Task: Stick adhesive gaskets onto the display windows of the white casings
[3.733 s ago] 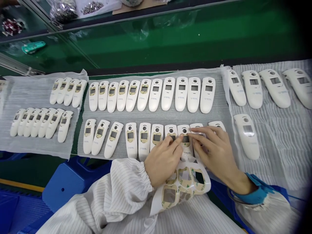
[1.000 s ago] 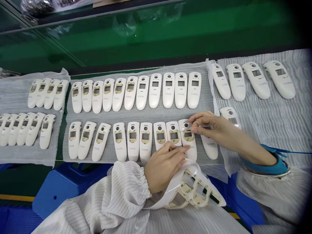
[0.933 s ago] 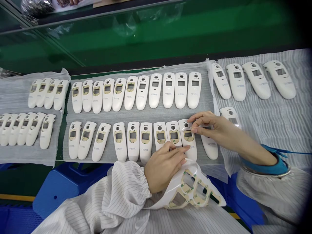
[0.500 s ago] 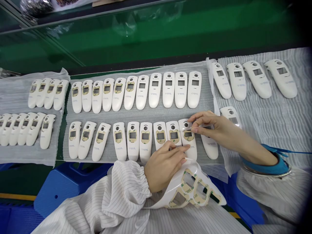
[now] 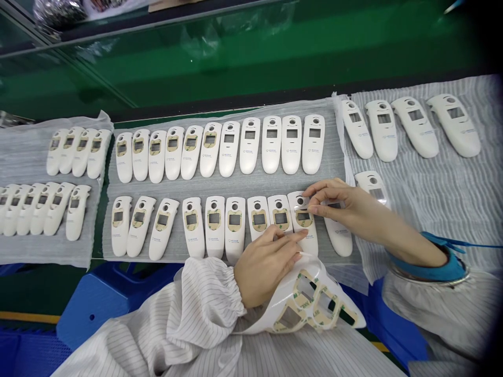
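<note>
Head view: my right hand [image 5: 346, 207] pinches a small clear film [image 5: 302, 206] between thumb and forefinger, directly over the window of a white casing [image 5: 304, 222] in the near row on the grey foam sheet [image 5: 251, 184]. My left hand [image 5: 267, 267] rests with fingers extended on that casing's lower end, with the sticker backing sheet [image 5: 310, 303] curling beneath it. More casings lie in rows on the foam sheets across the bench [image 5: 98, 298].
</note>
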The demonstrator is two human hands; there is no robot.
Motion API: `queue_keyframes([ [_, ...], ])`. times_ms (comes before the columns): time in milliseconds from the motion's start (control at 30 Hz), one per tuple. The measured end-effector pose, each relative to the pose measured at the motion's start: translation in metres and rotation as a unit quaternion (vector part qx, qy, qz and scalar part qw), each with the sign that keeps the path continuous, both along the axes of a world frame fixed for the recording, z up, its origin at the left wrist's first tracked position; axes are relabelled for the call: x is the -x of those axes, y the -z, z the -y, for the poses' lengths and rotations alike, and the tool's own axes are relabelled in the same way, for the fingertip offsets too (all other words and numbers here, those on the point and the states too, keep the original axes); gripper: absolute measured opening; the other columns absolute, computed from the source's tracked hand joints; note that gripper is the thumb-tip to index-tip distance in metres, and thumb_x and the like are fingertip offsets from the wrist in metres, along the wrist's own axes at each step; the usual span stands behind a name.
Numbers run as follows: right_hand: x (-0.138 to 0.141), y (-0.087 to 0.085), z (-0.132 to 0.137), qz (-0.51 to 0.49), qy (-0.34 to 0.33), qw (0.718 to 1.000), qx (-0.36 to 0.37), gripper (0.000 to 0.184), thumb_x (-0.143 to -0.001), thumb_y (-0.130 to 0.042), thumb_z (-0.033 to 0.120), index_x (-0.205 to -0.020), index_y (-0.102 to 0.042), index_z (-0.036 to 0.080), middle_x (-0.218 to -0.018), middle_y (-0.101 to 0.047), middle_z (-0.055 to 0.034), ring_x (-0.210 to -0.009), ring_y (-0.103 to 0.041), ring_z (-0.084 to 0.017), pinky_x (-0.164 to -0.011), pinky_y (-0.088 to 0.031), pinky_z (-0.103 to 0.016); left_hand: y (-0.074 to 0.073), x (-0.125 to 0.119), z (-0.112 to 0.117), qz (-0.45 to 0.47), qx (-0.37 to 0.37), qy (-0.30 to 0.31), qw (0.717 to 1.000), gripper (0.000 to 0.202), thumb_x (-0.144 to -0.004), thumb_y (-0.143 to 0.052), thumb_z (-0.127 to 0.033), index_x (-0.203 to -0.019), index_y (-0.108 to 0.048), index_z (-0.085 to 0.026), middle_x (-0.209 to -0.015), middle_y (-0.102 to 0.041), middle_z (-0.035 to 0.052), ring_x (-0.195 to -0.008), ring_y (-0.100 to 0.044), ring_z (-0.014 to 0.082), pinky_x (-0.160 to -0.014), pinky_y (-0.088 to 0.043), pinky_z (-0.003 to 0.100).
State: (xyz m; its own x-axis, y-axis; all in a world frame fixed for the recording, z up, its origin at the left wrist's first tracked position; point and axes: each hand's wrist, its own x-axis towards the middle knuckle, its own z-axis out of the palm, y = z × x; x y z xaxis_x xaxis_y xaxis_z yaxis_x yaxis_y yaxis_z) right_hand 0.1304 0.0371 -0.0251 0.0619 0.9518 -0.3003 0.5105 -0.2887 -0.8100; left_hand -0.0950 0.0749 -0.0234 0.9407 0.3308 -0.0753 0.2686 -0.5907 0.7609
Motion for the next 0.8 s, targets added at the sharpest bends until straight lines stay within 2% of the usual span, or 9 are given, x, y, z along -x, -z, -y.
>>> queue_keyframes([
  [300, 0.0019, 0.0033, -0.0003, 0.010, 0.008, 1.000, -0.019, 0.029, -0.082, -0.058, 0.050, -0.072, -0.066, 0.024, -0.103, -0.064, -0.0035, -0.100, -0.053, -0.026, -0.082, -0.044, -0.044, 0.0028, -0.0033, 0.0011, -0.009, -0.031, 0.009, 0.999, 0.025, -0.098, -0.031, -0.022, -0.095, -0.055, -0.017, -0.137, -0.050, 0.0013, -0.102, -0.045, 0.0185, -0.093, -0.045, 0.036],
  [500, 0.0028, 0.0045, 0.0005, 0.022, 0.006, 1.000, -0.021, 0.026, -0.083, -0.059, 0.047, -0.073, -0.066, 0.024, -0.103, -0.064, -0.0036, -0.100, -0.053, -0.025, -0.081, -0.044, -0.043, 0.0039, -0.0053, 0.0010, -0.006, -0.051, 0.010, 0.999, 0.024, -0.097, -0.032, -0.021, -0.094, -0.055, -0.015, -0.136, -0.050, 0.0037, -0.103, -0.044, 0.0187, -0.095, -0.044, 0.035],
  [800, 0.0059, 0.0083, 0.0026, 0.057, 0.013, 0.997, -0.044, 0.023, -0.084, -0.058, 0.043, -0.074, -0.067, 0.024, -0.101, -0.063, -0.0034, -0.096, -0.054, -0.024, -0.072, -0.046, -0.039, 0.0034, -0.0062, 0.0016, -0.006, -0.097, 0.007, 0.995, 0.024, -0.097, -0.032, -0.019, -0.093, -0.056, -0.014, -0.138, -0.048, 0.0035, -0.100, -0.046, 0.0186, -0.088, -0.048, 0.035],
])
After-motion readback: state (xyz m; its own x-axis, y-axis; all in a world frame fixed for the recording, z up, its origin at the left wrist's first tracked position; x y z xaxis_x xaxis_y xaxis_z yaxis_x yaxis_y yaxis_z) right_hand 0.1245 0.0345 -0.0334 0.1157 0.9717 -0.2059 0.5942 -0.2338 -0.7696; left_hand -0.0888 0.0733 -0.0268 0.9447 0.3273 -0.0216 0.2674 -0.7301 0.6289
